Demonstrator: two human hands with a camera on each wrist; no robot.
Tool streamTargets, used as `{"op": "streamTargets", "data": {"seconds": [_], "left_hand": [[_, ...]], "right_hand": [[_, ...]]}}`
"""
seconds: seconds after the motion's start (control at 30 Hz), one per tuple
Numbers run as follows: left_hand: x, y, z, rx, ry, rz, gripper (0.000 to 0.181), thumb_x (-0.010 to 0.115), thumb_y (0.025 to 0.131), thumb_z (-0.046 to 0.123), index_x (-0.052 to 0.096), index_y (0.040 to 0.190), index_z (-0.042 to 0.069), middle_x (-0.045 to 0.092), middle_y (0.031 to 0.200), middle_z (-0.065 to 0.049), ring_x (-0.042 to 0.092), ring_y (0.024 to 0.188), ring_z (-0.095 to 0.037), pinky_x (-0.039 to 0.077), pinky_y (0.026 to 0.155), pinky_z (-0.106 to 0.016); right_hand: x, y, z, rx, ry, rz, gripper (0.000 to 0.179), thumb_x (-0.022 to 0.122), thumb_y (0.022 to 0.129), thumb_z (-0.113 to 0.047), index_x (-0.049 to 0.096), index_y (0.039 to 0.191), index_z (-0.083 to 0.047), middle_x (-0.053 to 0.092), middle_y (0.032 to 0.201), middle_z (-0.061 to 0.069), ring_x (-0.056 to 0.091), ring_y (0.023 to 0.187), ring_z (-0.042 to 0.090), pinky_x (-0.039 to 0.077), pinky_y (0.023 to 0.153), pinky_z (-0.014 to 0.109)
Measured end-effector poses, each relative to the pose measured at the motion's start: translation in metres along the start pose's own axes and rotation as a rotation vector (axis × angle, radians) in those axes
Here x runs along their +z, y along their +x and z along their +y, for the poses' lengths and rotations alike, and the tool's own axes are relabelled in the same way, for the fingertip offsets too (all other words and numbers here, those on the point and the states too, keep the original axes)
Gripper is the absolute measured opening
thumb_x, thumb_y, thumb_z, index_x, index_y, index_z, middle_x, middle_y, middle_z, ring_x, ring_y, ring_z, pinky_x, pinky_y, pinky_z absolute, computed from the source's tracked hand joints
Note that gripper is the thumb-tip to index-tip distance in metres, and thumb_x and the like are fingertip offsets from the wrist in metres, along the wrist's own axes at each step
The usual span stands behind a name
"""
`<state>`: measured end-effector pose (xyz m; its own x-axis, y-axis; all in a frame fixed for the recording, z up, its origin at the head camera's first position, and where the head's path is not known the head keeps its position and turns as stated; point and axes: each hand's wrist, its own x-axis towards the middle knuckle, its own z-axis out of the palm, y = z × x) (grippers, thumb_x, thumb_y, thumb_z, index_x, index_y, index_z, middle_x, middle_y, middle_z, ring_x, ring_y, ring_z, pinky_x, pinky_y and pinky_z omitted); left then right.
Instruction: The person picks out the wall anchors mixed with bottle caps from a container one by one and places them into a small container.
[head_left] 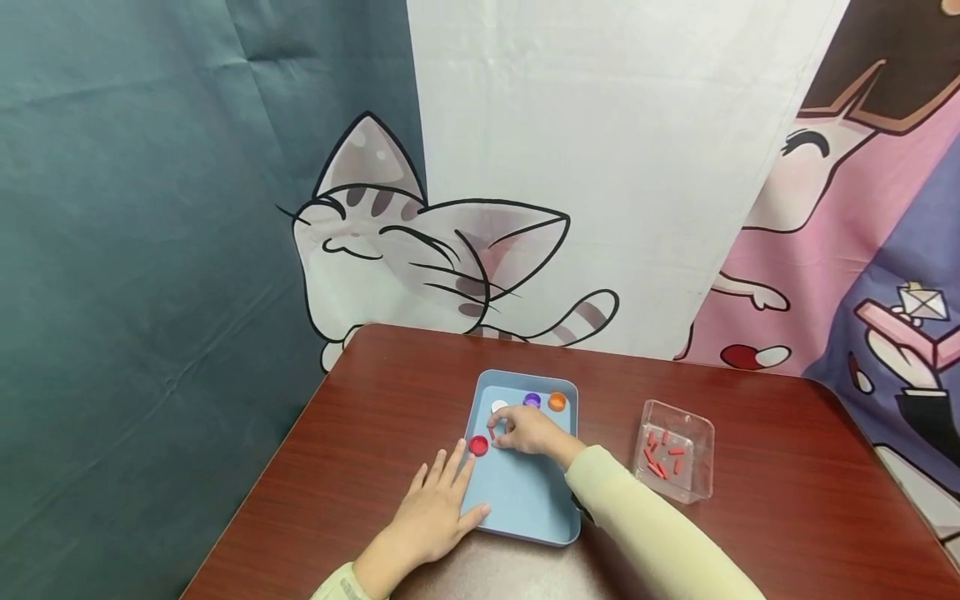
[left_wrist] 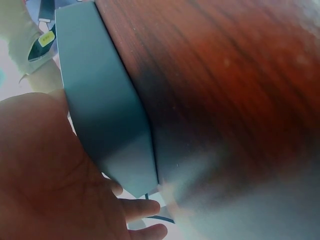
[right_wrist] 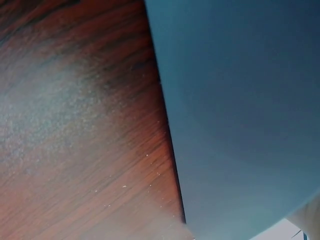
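In the head view my right hand point(head_left: 528, 429) reaches over a shallow blue tray point(head_left: 525, 504), thumb and index finger pinching a small red stick point(head_left: 492, 433). Just left of that stick lies a round red cap point(head_left: 478, 446) inside the tray. My left hand point(head_left: 431, 518) is spread out at the tray's left side, fingertips near the red cap and thumb at the rim. From the left wrist, the palm of this hand point(left_wrist: 50, 170) shows beside the tray's outer wall point(left_wrist: 105, 95). A white cap point(head_left: 498, 406) is partly hidden behind my right hand.
Along the tray's far end sit a purple cap point(head_left: 532, 400) and an orange cap point(head_left: 557, 402). A clear plastic box point(head_left: 701, 454) with several red sticks point(head_left: 677, 467) stands right of the tray. Everything rests on a reddish-brown table point(head_left: 360, 425), with a printed curtain point(head_left: 600, 167) behind it.
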<state>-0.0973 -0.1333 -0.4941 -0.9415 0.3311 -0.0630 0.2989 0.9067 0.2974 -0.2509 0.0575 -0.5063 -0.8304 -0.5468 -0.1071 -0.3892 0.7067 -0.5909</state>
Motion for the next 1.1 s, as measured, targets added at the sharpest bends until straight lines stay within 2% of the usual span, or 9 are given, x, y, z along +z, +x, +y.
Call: {"op": "streamTargets", "data": {"seconds": [0.57, 0.8, 1.1], "left_hand": [[-0.001, 0.0, 0.001, -0.007, -0.001, -0.01, 0.078, 0.044, 0.102, 0.059, 0.032, 0.159, 0.007, 0.015, 0.17, -0.011, 0.023, 0.151, -0.043, 0.024, 0.117, -0.064], [0.0, 0.0, 0.001, -0.006, 0.0, -0.016, 0.079, 0.042, 0.102, 0.061, 0.031, 0.159, 0.008, 0.013, 0.17, -0.011, 0.022, 0.151, -0.043, 0.024, 0.117, -0.064], [0.0, 0.001, 0.003, -0.017, 0.011, -0.015, 0.078, 0.043, 0.102, 0.061, 0.032, 0.159, 0.008, 0.014, 0.17, -0.011, 0.023, 0.151, -0.043, 0.024, 0.117, -0.064]], "right_hand": [[-0.001, 0.0, 0.0, -0.028, -0.031, 0.006, 0.022, 0.083, 0.085, -0.021, 0.073, 0.104, -0.016, 0.056, 0.067, -0.003, 0.052, 0.059, 0.011, 0.043, 0.053, 0.025], [-0.002, -0.004, -0.001, -0.085, -0.06, 0.023, 0.019, 0.083, 0.085, -0.019, 0.072, 0.1, -0.013, 0.056, 0.065, -0.004, 0.05, 0.057, 0.009, 0.041, 0.051, 0.023], [-0.008, -0.012, 0.004, -0.161, -0.03, 0.06, 0.015, 0.082, 0.084, -0.017, 0.071, 0.092, -0.01, 0.056, 0.062, -0.009, 0.05, 0.055, 0.003, 0.041, 0.051, 0.02]]}}
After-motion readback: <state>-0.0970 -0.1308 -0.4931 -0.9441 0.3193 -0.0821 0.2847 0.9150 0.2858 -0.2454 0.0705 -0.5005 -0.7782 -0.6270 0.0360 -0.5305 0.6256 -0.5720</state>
